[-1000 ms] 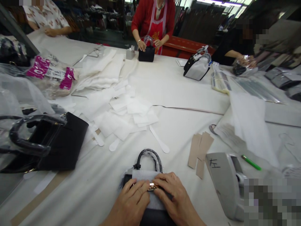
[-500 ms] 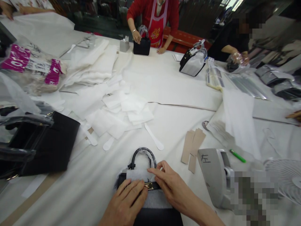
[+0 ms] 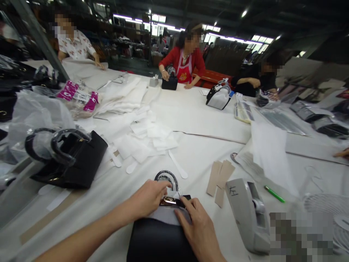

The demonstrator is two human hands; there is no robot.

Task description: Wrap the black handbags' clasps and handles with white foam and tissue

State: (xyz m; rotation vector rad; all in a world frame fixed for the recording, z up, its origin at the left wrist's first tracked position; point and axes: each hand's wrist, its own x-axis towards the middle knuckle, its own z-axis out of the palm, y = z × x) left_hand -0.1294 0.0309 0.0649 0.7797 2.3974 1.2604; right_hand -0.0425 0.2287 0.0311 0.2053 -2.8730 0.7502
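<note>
1. While facing a white-covered table [image 3: 196,156], handling a small black handbag [image 3: 160,240], positioned directly in front, at bottom centre.

2. Reaching in from the left with the left hand [image 3: 148,198], curling bent fingers together over the upper part of the bag, close to a gold clasp [image 3: 168,200]; partly hiding the fingertips, making a pinch or mere touch impossible to tell.

3. Setting the right hand [image 3: 200,225] at the opposite side, parting thumb from forefinger near the end of a black strap [image 3: 178,202], resting the thumb on a thin white sheet [image 3: 166,214]; leaving the firmness of any grip impossible to tell.

4. Showing the clasp between both hands, on the strap lying across the sheet.

5. Including, right of the bag, beige card strips [image 3: 215,174], a grey tape dispenser [image 3: 242,225] with dark handwritten marking, and a green pen [image 3: 275,194] beyond.

6. Taking in, to the left, a larger black handbag [image 3: 79,167] with plastic-wrapped handles, and, farther back, overlapping white pieces [image 3: 139,145].

7. Featuring, across the table, a person in a red apron [image 3: 187,69], resting one hand on another black bag [image 3: 169,83].
</note>
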